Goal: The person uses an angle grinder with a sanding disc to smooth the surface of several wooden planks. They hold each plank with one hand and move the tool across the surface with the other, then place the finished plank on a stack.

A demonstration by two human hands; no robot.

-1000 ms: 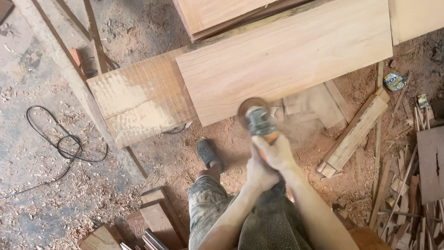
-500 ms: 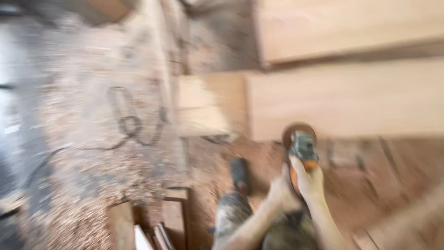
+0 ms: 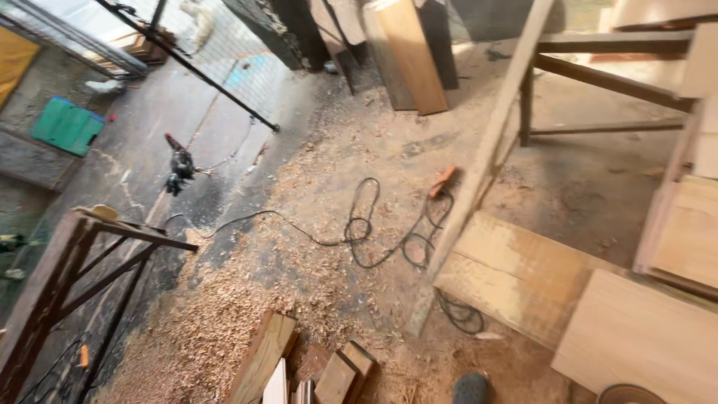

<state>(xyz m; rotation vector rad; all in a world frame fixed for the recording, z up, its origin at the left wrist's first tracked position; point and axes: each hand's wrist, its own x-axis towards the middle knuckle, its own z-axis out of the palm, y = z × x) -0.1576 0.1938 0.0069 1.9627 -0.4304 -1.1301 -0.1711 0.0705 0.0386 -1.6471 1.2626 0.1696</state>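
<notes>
Neither of my hands shows in the head view. At the bottom right edge, the round rim of a power tool's disc (image 3: 628,394) pokes into view below a pale wooden board (image 3: 643,337). The toe of my dark shoe (image 3: 471,389) sits at the bottom edge, left of the disc. A second, rougher board (image 3: 516,273) lies on the floor beside the pale one. A black power cord (image 3: 374,232) loops over the sawdust-covered floor (image 3: 247,292) in the middle.
A wooden trestle (image 3: 75,284) stands at the left. Short wood offcuts (image 3: 299,366) lie at bottom centre. A slanted wooden frame (image 3: 493,135) rises on the right. Planks (image 3: 411,52) lean at the back. A dark chicken (image 3: 179,172) stands on the left, near a green crate (image 3: 67,126).
The view has swung left and up, away from the boards. My hands and the power tool they held have dropped out of sight; only the disc's rim remains at the bottom edge.
</notes>
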